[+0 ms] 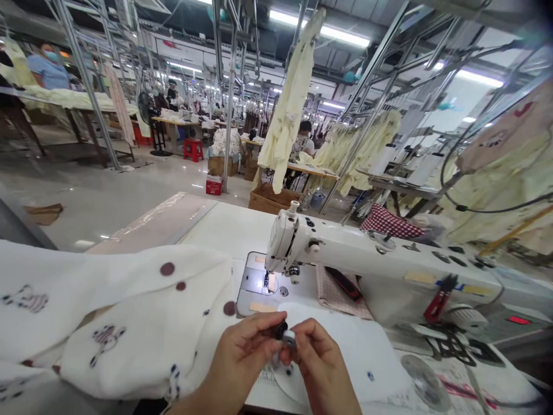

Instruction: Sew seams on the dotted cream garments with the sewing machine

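Note:
Both my hands meet at the bottom centre, just in front of the white sewing machine (363, 253). My left hand (244, 351) is closed, pinching a small black part (281, 329) between thumb and fingers. My right hand (317, 357) is closed on a small silver metal bobbin piece (289, 339) that touches the black part. Under my hands lies white fabric (367, 346). The machine's needle area and metal plate (259, 282) are a little beyond my fingers.
A heap of cream cloth with dark dots and small printed figures (121, 311) covers the table at my left. Red-handled snips (438, 300) rest on the machine's bed at the right. Pale yellow garments (289, 109) hang from overhead rails. Other workers sit at distant tables.

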The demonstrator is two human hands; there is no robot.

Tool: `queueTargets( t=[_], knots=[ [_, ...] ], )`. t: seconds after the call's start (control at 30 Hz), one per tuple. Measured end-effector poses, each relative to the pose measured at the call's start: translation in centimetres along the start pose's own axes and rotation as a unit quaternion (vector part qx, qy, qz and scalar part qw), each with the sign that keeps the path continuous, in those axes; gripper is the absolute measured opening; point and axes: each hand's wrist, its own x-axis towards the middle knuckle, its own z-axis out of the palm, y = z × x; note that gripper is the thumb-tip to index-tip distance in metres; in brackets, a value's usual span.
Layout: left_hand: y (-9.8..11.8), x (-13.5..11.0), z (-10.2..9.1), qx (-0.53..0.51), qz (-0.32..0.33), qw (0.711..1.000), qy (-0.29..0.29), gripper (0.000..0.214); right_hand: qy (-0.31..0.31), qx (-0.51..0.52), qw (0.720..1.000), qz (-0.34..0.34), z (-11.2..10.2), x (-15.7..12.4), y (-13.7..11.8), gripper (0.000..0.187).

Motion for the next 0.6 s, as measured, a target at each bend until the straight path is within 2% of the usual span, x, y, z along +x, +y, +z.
queueTargets(
  t=[0.13,0.2,0.33,0.43,0.5,0.6],
  knots=[
    [0.0,-0.4,-0.1,0.053,0.037,0.998,0.007,0.03,0.076,-0.062,0.994,-0.05,1.1,-0.5,0.6,0.031],
    [0.1,-0.5,-0.2,0.071,0.042,0.996,0.022,0.029,0.09,-0.063,0.992,-0.059,1.5,-0.9,0.8,0.03],
    [0.6,-0.6,-0.5,0.006,-0.019,0.999,0.027,0.026,0.099,-0.095,0.987,-0.088,1.7,-1.4,1.0,0.025],
    [0.8,-0.7,-0.6,-0.048,-0.055,0.997,0.019,0.023,0.091,-0.163,0.971,-0.15,1.5,-1.5,0.9,0.014],
    [0.7,-0.9,-0.6,-0.072,-0.054,0.996,0.009,0.022,0.073,-0.191,0.962,-0.183,1.4,-1.5,0.8,0.015],
    [0.5,-1.2,-0.4,-0.077,-0.025,0.997,0.008,0.018,0.052,-0.207,0.959,-0.185,1.4,-1.3,0.6,0.018]
  ],
)
